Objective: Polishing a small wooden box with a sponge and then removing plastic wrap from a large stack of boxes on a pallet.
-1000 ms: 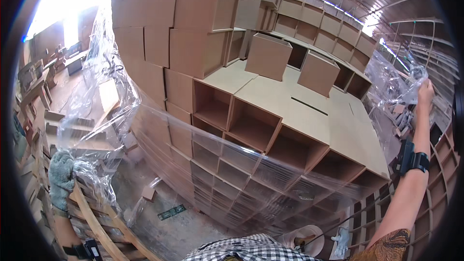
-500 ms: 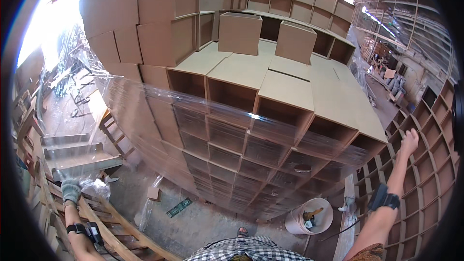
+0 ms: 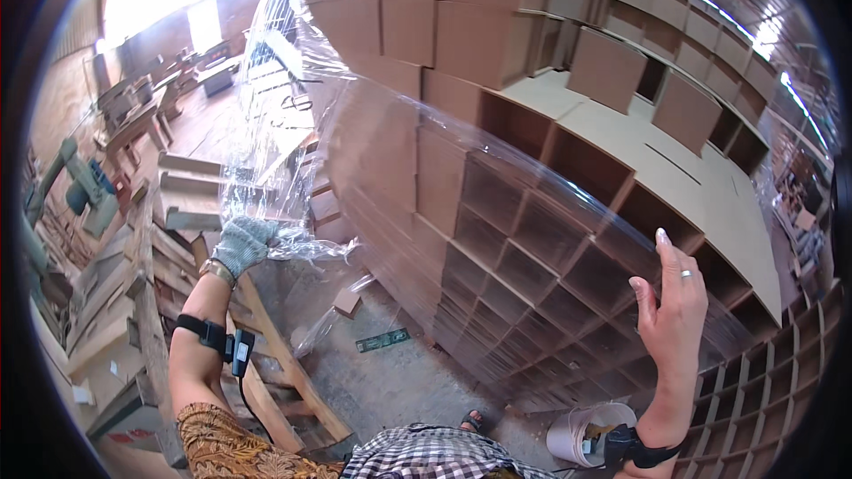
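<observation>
My left hand (image 3: 244, 246), in a grey knit glove, is closed on a gathered end of clear stretch film (image 3: 315, 242) at the left. The film runs up from the hand and across to a tall stack of brown board cabinets (image 3: 439, 173), covering the front of its open cubbies. My right hand (image 3: 676, 306) is bare, with a ring on one finger. It is raised in front of the stack's right part, fingers extended and thumb apart, holding nothing. Whether it touches the film is hard to tell.
Wooden pallets and planks (image 3: 293, 381) lie at my left, with a green machine (image 3: 75, 186) beyond. A white bucket (image 3: 568, 435) stands near my feet at the right. Another rack of cubbies (image 3: 754, 408) is at the lower right. A small board piece (image 3: 347, 303) lies on the floor.
My view has turned left. My left hand has come up and inward with the film. My right hand, closed and farther out before, has moved inward and opened.
</observation>
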Available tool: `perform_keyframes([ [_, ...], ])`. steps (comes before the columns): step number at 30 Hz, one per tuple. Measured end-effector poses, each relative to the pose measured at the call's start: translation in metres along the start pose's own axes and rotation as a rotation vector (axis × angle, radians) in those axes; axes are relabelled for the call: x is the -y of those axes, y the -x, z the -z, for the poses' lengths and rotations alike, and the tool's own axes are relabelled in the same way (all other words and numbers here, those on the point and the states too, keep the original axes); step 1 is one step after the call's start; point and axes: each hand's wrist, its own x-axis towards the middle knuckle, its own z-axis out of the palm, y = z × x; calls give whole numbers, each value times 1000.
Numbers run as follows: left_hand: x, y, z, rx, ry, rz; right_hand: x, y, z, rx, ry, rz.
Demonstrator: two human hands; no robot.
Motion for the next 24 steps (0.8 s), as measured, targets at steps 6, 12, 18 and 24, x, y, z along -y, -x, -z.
perform_keyframes([
  [6, 72, 76, -51, 314, -353, 315, 18, 1, -35, 167, 29, -131],
  [12, 231, 141, -117, 33, -268, 941, 43, 38, -63, 178, -141, 4],
  [18, 120, 76, -40, 529, 48, 324, 56, 70, -62, 240, -75, -43],
  [24, -138, -6, 67, -497, 389, -724, 61, 61, -64, 315, -244, -144],
])
